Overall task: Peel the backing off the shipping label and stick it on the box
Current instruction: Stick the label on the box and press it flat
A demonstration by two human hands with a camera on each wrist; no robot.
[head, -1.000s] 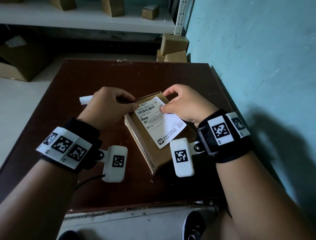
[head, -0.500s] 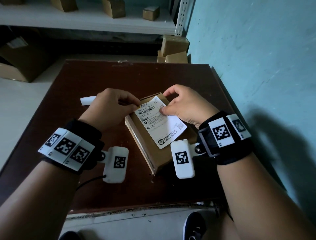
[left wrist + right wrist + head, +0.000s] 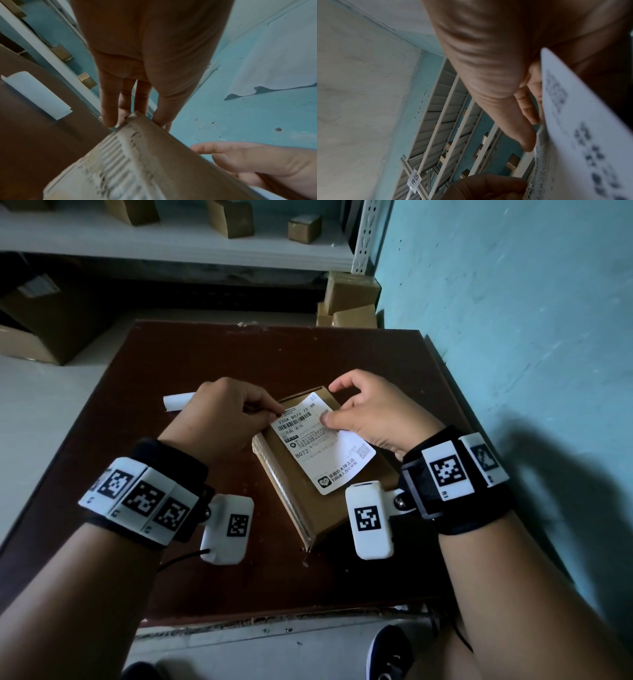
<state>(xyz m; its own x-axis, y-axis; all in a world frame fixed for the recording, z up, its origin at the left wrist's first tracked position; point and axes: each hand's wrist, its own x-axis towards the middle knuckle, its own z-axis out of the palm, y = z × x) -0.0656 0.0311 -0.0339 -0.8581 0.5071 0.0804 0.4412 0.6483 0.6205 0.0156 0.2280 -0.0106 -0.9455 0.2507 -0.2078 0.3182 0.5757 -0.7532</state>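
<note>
A flat brown cardboard box (image 3: 298,501) lies on the dark table (image 3: 205,577). The white shipping label (image 3: 325,450) rests printed side up on its top. My left hand (image 3: 229,419) grips the box's far left corner (image 3: 135,116), thumb on the label's corner and fingers down the side. My right hand (image 3: 373,412) has its thumb pressed on the label (image 3: 583,135) near the far right edge. Its fingers curl at that edge, and the label partly hides them. The peeled backing (image 3: 178,402) lies curled on the table behind my left hand, also seen in the left wrist view (image 3: 36,94).
A teal wall (image 3: 513,337) runs close along the table's right side. Small cardboard boxes (image 3: 349,299) are stacked beyond the far right corner. A white shelf (image 3: 171,244) with more boxes runs behind. My shoe (image 3: 390,652) shows below the near edge.
My left thumb has crept slightly right onto the label's far left corner. The right thumb stays on the label, and the box and label have hardly moved.
</note>
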